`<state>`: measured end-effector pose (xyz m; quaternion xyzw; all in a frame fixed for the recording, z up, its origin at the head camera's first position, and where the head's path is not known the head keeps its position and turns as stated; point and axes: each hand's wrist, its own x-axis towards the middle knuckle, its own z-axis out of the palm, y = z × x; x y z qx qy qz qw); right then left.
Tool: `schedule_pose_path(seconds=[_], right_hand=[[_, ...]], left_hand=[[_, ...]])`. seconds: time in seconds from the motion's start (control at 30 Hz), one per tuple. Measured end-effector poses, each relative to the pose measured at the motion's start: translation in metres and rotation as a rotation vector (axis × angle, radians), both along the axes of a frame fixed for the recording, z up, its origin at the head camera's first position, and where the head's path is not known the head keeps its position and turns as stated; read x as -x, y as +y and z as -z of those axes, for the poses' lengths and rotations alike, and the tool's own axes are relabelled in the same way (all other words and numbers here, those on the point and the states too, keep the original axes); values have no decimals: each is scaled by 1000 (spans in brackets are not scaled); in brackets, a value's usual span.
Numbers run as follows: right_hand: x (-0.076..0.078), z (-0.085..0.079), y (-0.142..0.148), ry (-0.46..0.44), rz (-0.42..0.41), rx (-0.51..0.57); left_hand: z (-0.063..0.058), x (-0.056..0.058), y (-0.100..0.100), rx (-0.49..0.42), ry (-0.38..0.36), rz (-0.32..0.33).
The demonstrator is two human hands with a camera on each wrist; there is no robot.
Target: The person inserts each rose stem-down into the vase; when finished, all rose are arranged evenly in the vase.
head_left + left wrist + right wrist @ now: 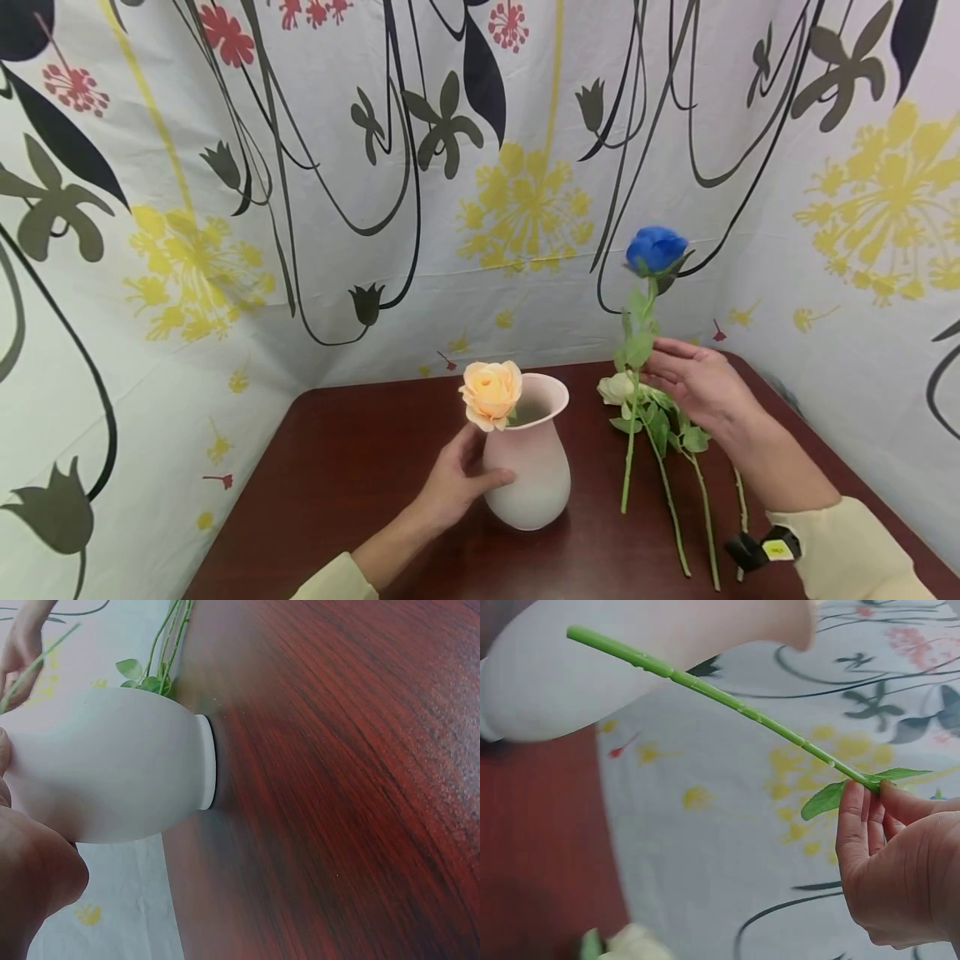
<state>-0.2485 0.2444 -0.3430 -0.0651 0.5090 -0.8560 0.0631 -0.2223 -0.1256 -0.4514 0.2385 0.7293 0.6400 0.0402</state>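
Observation:
A white vase (pixel 528 479) with a flared rim stands upright on the table, a peach rose (pixel 491 395) leaning out over its left side. My left hand (pixel 459 479) grips the vase's left side, thumb across its front. To the right, my right hand (pixel 697 383) pinches the stem of a blue rose (pixel 656 250) and holds it upright above the table. In the right wrist view the fingertips meet on the green stem (pixel 742 709) beside a leaf, and the cut end points toward the vase.
A white rose (pixel 617 388) and several leafy stems (pixel 701 487) lie on the dark red-brown table (pixel 375 467) at the right, partly below my right forearm. A flower-patterned cloth (pixel 315 217) hangs behind and along the sides. A black device (pixel 765 547) sits at my right cuff.

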Motion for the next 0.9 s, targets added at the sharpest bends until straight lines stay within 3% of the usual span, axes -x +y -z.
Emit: schedule_pose_path(seconds=[0.33,0.47,0.7,0.9], right_hand=[[-9,-57,-2,192,-43,409],[-12,-78,-3,231,-20,507],[-15,-104,-15,301,99,518],[-18,-111,-37,381,136,445]], left_hand=[[0,0,0,1,3,-5],[1,1,0,8,2,0],[2,1,-1,14,-3,-1],[1,1,-1,12,-6,-2]])
